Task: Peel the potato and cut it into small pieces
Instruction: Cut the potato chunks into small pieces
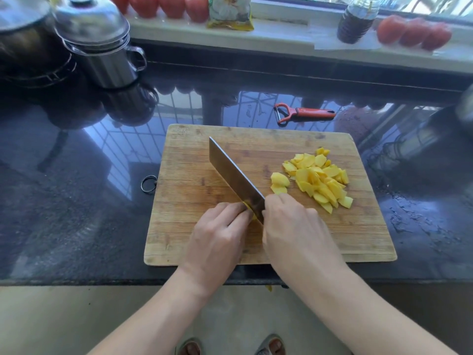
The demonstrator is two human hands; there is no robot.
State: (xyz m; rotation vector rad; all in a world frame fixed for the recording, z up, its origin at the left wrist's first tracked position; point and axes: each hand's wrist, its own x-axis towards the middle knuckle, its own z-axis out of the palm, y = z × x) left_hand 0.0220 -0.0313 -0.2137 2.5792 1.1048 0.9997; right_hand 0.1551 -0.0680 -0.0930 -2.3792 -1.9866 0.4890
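1. The potato pieces (316,179) are bright yellow, a bit paler on the cut faces.
2. The cutting board (194,190) is light tan wood with fine straight grain lines and some darker brown stains.
3. The knife (234,176) blade is plain steel grey.
4. The peeler (304,113) is orange-red with a dark band on the handle.
5. The bench (76,188) is glossy black speckled stone, showing a pale blue-white grid reflection.
6. The steel pot (102,47) is shiny silver.
7. The tomatoes (413,34) on the sill are red.
8. The bottle (357,20) holds dark brown liquid.
9. The packet (230,11) is yellow and white.

wooden board (194,190), glossy stone counter (76,175)
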